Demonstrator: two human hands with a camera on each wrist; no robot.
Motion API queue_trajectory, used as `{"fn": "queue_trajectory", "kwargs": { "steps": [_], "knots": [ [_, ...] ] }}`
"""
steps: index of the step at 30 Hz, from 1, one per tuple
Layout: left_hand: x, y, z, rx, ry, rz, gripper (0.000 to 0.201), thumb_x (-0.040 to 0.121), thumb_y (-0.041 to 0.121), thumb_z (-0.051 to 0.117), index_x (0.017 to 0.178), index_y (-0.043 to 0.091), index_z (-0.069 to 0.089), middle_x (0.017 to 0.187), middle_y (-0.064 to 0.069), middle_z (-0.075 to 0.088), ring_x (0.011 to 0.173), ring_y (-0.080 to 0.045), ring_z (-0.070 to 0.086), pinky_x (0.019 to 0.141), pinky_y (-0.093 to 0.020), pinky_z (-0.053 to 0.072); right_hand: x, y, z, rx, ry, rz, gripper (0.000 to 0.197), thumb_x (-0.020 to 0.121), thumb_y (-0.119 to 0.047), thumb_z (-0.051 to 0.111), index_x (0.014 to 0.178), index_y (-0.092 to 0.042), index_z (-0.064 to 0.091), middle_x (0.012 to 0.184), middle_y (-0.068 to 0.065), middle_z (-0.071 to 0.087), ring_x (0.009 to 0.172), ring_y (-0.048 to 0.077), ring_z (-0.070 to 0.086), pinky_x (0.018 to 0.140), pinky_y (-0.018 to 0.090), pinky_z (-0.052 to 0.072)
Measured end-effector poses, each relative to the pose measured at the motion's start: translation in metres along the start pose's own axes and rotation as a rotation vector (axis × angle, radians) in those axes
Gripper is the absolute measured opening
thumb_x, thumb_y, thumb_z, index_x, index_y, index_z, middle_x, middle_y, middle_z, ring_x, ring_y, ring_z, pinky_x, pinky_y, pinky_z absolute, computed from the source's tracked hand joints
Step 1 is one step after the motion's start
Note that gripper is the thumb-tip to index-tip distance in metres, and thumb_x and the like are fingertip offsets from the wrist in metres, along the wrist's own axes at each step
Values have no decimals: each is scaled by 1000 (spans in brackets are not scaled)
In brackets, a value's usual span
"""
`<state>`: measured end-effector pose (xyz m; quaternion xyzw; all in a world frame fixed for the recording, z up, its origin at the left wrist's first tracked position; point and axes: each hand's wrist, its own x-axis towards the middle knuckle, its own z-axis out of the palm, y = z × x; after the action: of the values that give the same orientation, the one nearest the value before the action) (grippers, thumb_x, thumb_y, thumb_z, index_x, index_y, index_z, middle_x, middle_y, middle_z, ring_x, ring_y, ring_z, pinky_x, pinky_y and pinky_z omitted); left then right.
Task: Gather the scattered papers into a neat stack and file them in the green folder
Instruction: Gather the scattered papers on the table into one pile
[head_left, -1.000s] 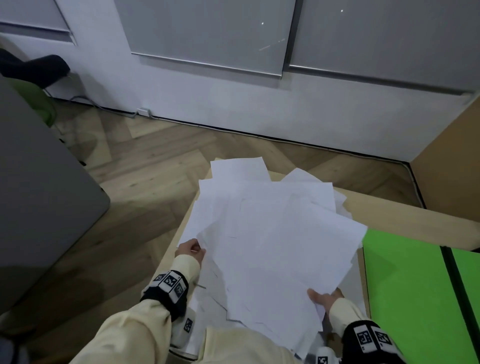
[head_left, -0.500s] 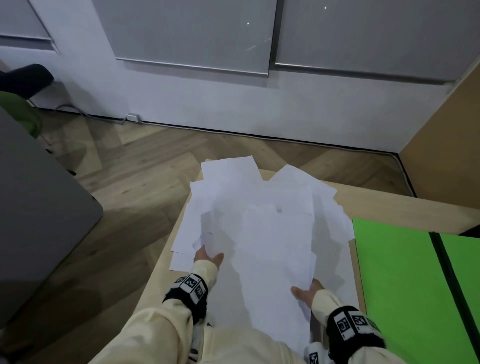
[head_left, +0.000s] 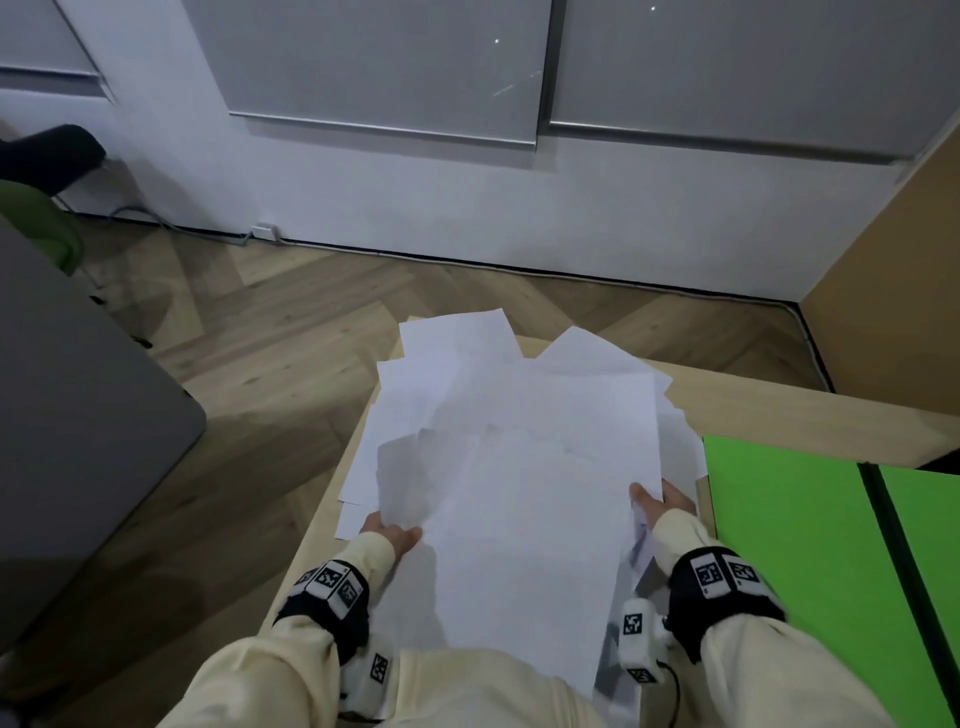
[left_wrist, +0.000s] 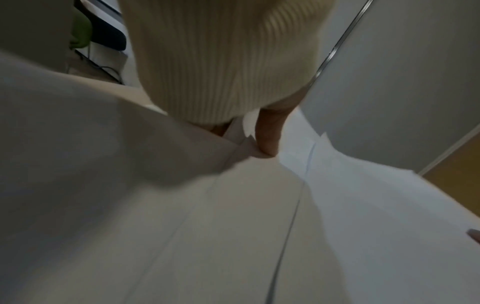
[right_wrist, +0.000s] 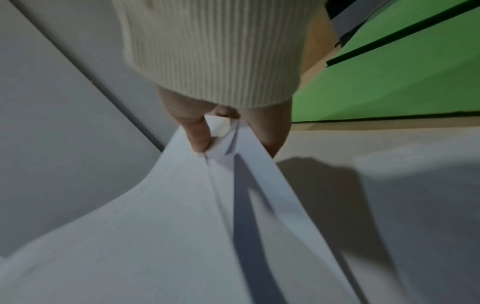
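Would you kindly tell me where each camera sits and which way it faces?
Head: on the person's head, looking down at the papers, green folder, both sleeves, left hand, right hand.
Left wrist: along the sleeve; thumb on sheets.
Right wrist: along the sleeve; hand pinching sheets, folder beyond.
Shared: all show the papers.

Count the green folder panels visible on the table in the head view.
2: a wide green panel right of the papers, and a narrower one at the frame's right edge, partly cropped.
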<state>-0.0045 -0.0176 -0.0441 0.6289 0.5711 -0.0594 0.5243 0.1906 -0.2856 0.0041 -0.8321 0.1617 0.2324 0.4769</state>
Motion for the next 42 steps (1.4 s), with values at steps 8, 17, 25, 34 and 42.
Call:
{"fn": "queue_trajectory", "kwargs": {
  "steps": [8, 17, 25, 34, 42],
  "knots": [
    [18, -5, -18, -243, 184, -187, 65, 91, 25, 57, 143, -1, 28, 148, -20, 37, 136, -33, 38, 113, -37, 29, 2, 49, -2, -48, -83, 257, 40, 84, -2, 63, 119, 9, 46, 92, 25, 63, 76, 36, 64, 74, 47, 57],
    [5, -9, 3, -246, 91, -99, 74, 77, 7, 73, 139, -5, 34, 138, -23, 49, 126, -38, 50, 107, -39, 38, -3, 55, 5, -100, 55, 124, 47, 98, -30, 37, 110, 12, 57, 116, 26, 59, 102, 34, 56, 91, 37, 42],
    [5, -10, 1, -240, 56, -79, 72, 78, 8, 72, 138, -5, 35, 139, -22, 48, 127, -37, 48, 108, -38, 36, 14, 64, -23, 104, 533, 74, 32, 97, -17, 37, 83, 9, 50, 101, 38, 60, 78, 29, 46, 72, 39, 36],
    [10, -11, -3, -403, 5, -91, 66, 79, -2, 69, 137, -5, 38, 137, -23, 50, 123, -40, 51, 109, -47, 38, 30, 64, -59, -76, 337, 53, 20, 96, -4, 38, 85, 4, 52, 99, 21, 50, 93, 28, 48, 78, 34, 33],
    [-1, -4, -3, -264, -98, 25, 76, 65, 14, 84, 130, -2, 48, 124, -20, 61, 98, -27, 57, 88, -32, 43, -5, 45, 15, -432, -164, -179, 36, 96, -3, 36, 128, 0, 51, 130, 19, 56, 118, 30, 54, 81, 22, 34]
  ]
}}
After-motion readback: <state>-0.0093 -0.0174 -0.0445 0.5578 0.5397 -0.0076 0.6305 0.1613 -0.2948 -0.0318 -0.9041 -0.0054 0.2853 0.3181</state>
